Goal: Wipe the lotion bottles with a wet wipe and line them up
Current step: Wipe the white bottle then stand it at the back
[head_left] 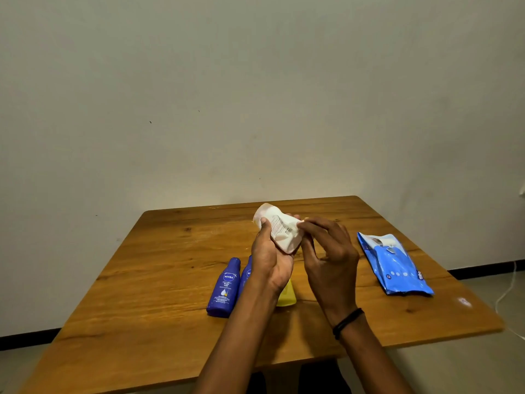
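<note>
My left hand (270, 260) grips a white lotion bottle (279, 228) and holds it tilted above the middle of the wooden table (159, 280). My right hand (329, 251) is at the bottle's right side, and its fingertips pinch a small white wet wipe (300, 222) against it. Most of the wipe is hidden. Below my hands, a blue Nivea bottle (224, 285) stands on the table. A second blue bottle (246, 273) and a yellow bottle (287, 297) stand beside it, both partly hidden behind my left forearm.
A blue pack of wet wipes (396, 268), its flap open, lies on the right side of the table. A plain wall rises behind the table's far edge. A white cable (508, 285) runs along the floor at the right.
</note>
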